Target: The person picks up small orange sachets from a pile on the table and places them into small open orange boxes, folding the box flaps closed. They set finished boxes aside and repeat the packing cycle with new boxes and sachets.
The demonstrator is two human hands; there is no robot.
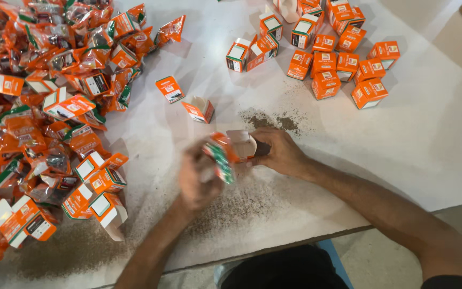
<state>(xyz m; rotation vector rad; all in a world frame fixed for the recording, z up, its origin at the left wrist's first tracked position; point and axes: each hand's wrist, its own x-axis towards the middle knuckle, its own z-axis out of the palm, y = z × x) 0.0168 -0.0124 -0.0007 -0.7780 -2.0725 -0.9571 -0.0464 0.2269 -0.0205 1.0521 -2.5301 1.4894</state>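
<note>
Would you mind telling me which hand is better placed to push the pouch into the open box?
The left hand, probably: it already holds the pouch right at the mouth of the box, which the right hand steadies on the table.

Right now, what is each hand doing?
Left hand: closed on an orange sachet, blurred.
Right hand: closed around a small open carton.
</note>
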